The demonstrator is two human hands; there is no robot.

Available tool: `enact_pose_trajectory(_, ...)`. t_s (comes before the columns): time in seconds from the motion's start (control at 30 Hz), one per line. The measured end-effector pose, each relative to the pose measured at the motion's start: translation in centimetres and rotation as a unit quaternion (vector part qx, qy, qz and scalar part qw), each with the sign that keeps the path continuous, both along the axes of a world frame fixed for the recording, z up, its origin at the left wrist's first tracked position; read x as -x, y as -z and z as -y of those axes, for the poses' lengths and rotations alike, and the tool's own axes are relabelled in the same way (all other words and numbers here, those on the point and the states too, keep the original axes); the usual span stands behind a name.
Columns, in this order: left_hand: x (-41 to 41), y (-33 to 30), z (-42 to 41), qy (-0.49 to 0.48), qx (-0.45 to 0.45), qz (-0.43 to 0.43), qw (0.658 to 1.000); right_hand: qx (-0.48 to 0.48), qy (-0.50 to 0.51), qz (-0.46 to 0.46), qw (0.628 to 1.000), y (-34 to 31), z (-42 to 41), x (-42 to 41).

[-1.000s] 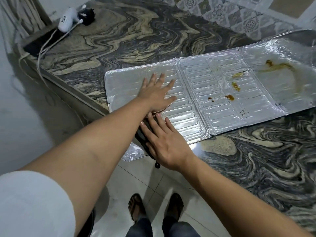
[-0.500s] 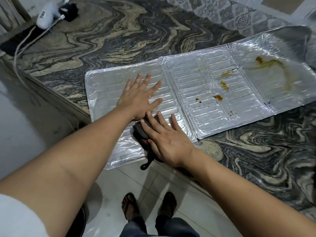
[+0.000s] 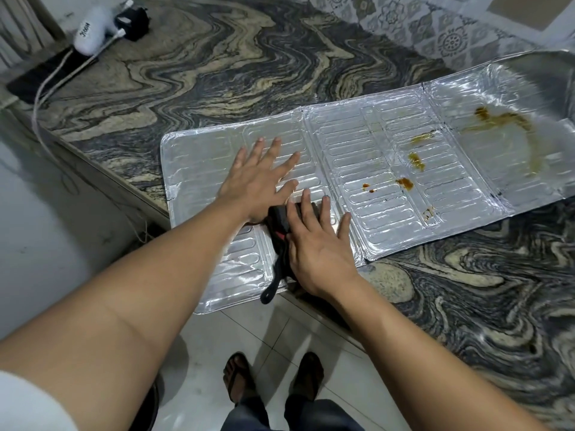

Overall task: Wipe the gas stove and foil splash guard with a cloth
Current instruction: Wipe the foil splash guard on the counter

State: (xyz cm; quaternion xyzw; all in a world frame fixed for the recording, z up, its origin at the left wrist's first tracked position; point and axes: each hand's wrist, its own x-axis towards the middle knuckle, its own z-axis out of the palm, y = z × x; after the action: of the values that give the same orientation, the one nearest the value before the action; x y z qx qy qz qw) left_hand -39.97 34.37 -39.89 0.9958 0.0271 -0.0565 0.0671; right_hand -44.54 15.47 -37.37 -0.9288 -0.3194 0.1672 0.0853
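Worktop: dark marble w/ swirling grey-tan veins, runs to a corner at upper left. Patterned grey wall tiles behind, upper right. Floor: glossy white tiles w/ reflections. Plain whitish wall at left, below the worktop edge. Light is dim, cool.

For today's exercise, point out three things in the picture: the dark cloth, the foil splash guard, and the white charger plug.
dark cloth (image 3: 278, 227), head view, bunched part left of the right hand's fingers
foil splash guard (image 3: 357, 169), head view, bare middle panel
white charger plug (image 3: 90, 37), head view, its white body
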Motion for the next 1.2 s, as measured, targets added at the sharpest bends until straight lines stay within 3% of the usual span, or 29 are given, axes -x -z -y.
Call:
enact_pose_trajectory(0.4, 0.2, -0.1, 0.2, 0.000, -0.003, 0.000, 1.000, 0.067, 0.010, 0.045, 0.997, -1.2, 3.9, -6.7)
enact_pose_trajectory(0.7, 0.0, -0.2, 1.0, -0.037, -0.009, 0.012, 0.999, -0.004, -0.060, 0.075, 0.995, -0.3, 5.2, -7.4)
enact_pose_trajectory(0.9, 0.2, -2.1, 2.9, -0.017, -0.151, 0.020, 0.988, -0.016, -0.060, 0.090, 0.994, 0.3, 5.4, -7.8)
enact_pose_trajectory(1.07, 0.4, -2.1, 4.4, -0.099, -0.065, -0.032, 0.992, -0.015, -0.064, 0.094, 0.993, 0.3, 5.6, -7.8)
enact_pose_trajectory(1.2, -0.5, -1.3, 6.6, -0.145, 0.044, 0.004, 0.988, -0.022, -0.062, 0.093, 0.993, 0.7, 5.7, -8.2)
